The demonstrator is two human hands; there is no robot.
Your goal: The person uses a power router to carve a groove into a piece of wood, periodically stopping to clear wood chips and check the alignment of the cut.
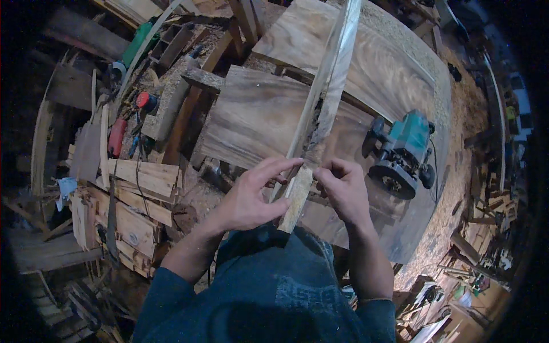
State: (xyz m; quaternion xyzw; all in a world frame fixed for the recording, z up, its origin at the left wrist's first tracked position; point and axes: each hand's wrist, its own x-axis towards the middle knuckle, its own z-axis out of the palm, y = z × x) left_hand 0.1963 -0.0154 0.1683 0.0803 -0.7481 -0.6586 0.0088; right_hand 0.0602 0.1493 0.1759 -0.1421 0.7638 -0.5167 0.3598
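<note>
A long narrow plank (331,68) runs from the top of the head view down to my waist, with a dark, rough split along it and a paler, yellowish near end. My left hand (257,194) grips this near end, fingers over the top and thumb along the side. My right hand (346,191) is curled at the plank's right edge, thumb and forefinger pinched; what they hold is too small or hidden to make out. Beneath and beyond lie broad grained boards (257,120).
A teal router (406,143) with a cord sits on the boards at right. Stacked offcuts (140,223), a red tool (119,137), a red-capped item (146,102) and a green item (137,43) crowd the left. Shavings (457,103) cover the right side; more scrap wood lies beyond.
</note>
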